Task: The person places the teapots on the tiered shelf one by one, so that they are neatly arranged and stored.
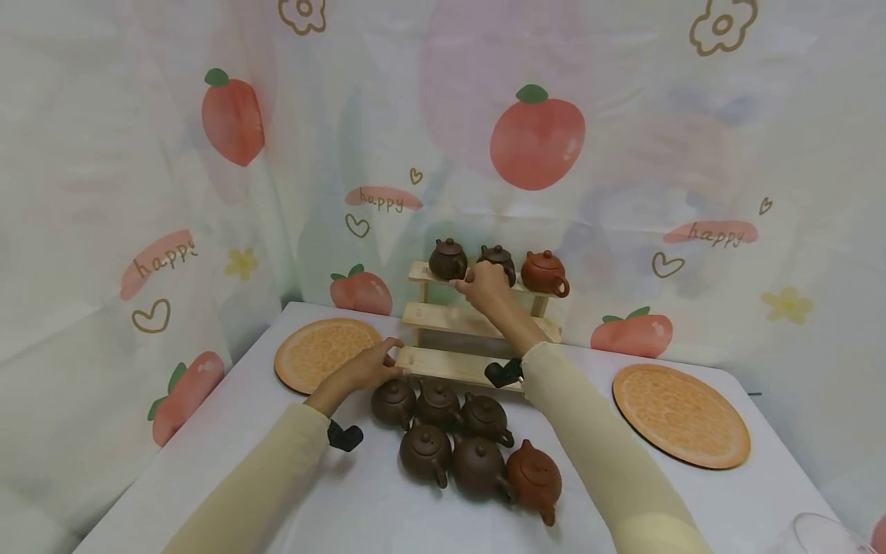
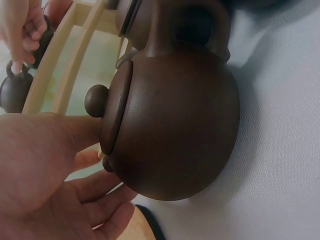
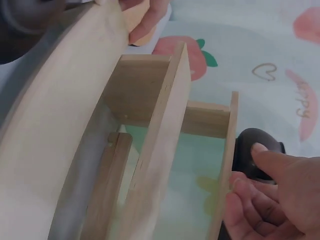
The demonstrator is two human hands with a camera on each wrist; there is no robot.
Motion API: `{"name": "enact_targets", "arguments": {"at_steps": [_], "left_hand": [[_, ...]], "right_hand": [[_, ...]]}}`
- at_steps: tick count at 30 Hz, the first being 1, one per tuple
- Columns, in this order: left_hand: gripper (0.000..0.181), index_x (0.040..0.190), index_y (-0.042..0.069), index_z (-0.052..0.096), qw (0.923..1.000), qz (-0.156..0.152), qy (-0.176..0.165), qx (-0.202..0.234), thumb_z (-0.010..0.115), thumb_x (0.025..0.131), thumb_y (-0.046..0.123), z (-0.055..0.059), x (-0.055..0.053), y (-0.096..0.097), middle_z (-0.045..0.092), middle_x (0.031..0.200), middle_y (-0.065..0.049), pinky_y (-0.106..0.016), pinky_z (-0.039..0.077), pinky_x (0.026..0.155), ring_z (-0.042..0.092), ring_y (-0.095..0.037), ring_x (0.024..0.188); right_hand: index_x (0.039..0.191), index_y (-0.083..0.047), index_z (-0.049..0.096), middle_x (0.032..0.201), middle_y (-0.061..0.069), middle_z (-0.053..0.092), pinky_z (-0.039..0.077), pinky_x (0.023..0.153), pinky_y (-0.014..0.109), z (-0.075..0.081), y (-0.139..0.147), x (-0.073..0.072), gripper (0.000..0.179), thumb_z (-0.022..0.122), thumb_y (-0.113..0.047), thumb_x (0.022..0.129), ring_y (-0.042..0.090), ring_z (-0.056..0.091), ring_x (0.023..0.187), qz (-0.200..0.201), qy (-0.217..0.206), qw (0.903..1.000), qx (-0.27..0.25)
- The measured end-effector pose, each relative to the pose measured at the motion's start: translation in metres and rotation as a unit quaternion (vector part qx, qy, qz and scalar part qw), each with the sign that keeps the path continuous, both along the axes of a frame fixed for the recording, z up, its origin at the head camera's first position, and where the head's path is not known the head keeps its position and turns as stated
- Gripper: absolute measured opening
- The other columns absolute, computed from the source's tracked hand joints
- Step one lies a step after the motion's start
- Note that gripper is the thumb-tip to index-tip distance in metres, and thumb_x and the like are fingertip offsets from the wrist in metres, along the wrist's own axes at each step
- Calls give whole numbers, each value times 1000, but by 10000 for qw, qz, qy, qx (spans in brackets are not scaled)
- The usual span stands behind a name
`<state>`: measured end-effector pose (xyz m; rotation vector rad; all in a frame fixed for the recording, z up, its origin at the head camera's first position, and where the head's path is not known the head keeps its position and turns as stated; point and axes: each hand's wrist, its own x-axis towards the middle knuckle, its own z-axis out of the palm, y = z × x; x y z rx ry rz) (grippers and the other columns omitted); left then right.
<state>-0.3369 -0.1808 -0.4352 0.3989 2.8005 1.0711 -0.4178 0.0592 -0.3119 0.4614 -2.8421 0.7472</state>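
Note:
A three-tier wooden stand (image 1: 450,365) stands at the back of the table. My left hand (image 1: 370,367) holds the left end of its lowest step, with fingers and thumb on either side of the board. At the top tier my right hand (image 1: 490,288) pinches a dark brown teapot (image 1: 447,258) near its handle; the fingers partly hide the grip. Behind that hand is a second dark teapot (image 1: 500,258), with a reddish teapot (image 1: 544,269) to the right. A dark teapot (image 2: 175,125) fills the left wrist view, close to my left hand.
Several dark teapots (image 1: 425,452) and one reddish teapot (image 1: 534,475) cluster on the white table before the stand. A round pizza-patterned mat (image 1: 311,354) lies left, another mat (image 1: 681,415) right. A clear glass rim (image 1: 820,527) shows at the lower right.

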Motion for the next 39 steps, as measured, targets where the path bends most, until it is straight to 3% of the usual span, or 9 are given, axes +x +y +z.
{"name": "enact_targets", "arguments": {"at_steps": [4,6,14,19,22,25,31,35,39], "left_hand": [[56,150,2,47,10000,-49,-6,7,70,104,25,-1,0,3,69,124,-29,-54,52,100,66,-42,119],[57,150,3,47,10000,-8,-28,2,70,104,26,-1,0,3,69,124,-28,-54,52,100,66,-41,120],[58,152,4,46,10000,44,-53,-55,70,104,27,-2,-1,-1,70,125,-27,-55,52,100,66,-41,120],[58,152,5,46,9999,46,-87,-36,69,105,28,-3,0,-2,69,126,-26,-55,52,100,66,-41,120],[58,153,5,45,9999,32,-84,-44,68,105,28,-2,1,-1,69,126,-26,-55,52,100,66,-41,120],[58,152,4,45,9999,7,-104,-18,68,105,26,-1,0,0,69,125,-27,-55,52,99,66,-41,119],[58,153,2,44,10000,-16,-87,-26,69,105,26,-3,-3,1,70,124,-28,-54,53,99,67,-41,118],[60,153,1,43,10000,-63,-55,24,68,105,27,-3,-2,0,70,124,-29,-54,52,100,67,-42,119],[61,153,0,42,9999,-157,-21,38,67,106,29,-1,1,-2,70,124,-28,-52,53,97,68,-41,117]], "right_hand": [[103,2,82,87,15,79,54,66,34,-5,21,16,39,67,-34,106,25,70,73,263,-234,9991,232],[107,2,80,89,16,79,56,69,38,-8,32,23,38,66,-34,106,28,71,77,395,-334,9982,295],[93,2,78,79,12,73,56,67,41,-23,79,63,33,73,-29,102,25,67,69,824,-28,9959,369],[87,-4,75,70,4,67,52,61,34,-34,109,108,32,73,-33,101,16,61,61,1110,-221,9931,304],[83,-9,72,67,-2,62,47,60,32,-44,124,138,33,75,-38,99,12,55,62,1045,-344,9927,494],[78,-13,69,65,-5,58,44,57,30,-54,139,167,38,75,-44,98,10,51,61,1031,-702,9902,630],[70,-17,65,59,-12,50,39,53,25,-77,165,213,44,74,-51,97,3,45,57,1583,-1579,9729,596],[65,-19,62,58,-15,48,38,52,24,-97,169,232,47,75,-52,96,1,43,56,1663,-1860,9670,517],[69,-21,66,63,-12,51,39,59,28,-114,167,243,45,72,-57,96,5,44,64,1327,-2142,9657,625]]}}
